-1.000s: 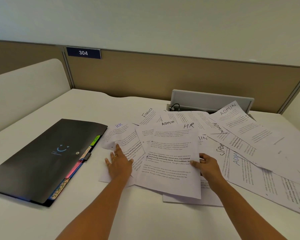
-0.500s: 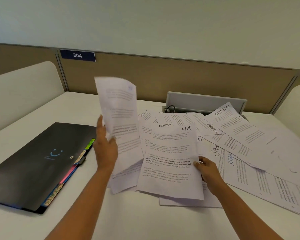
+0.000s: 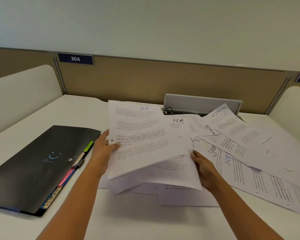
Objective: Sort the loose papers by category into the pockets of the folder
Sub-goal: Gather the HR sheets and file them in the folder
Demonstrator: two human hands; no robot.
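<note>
My left hand [image 3: 103, 149] grips the left edge of a printed sheet marked HR in blue [image 3: 139, 135], held tilted above the pile. My right hand [image 3: 203, 168] holds the right edge of a second sheet marked HR in black [image 3: 178, 134], which lies partly under the first. Loose papers [image 3: 246, 149] marked ADMIN and SPORTS spread to the right. A closed black expanding folder [image 3: 36, 167] lies on the left of the white desk [image 3: 145, 220]. Coloured tabs, one reading SPORTS [image 3: 51, 199], poke out of its right edge.
A grey cable box with an open lid [image 3: 203, 103] stands behind the papers at the desk's back. Tan partition panels with a blue 304 plate [image 3: 75, 58] close the back. White dividers rise at the left [image 3: 22, 85] and right [image 3: 293, 103].
My left hand picked the blue HR sheet off the pile, raised it upright, then brought it down and rightward over the black HR sheet. My right hand kept its hold.
</note>
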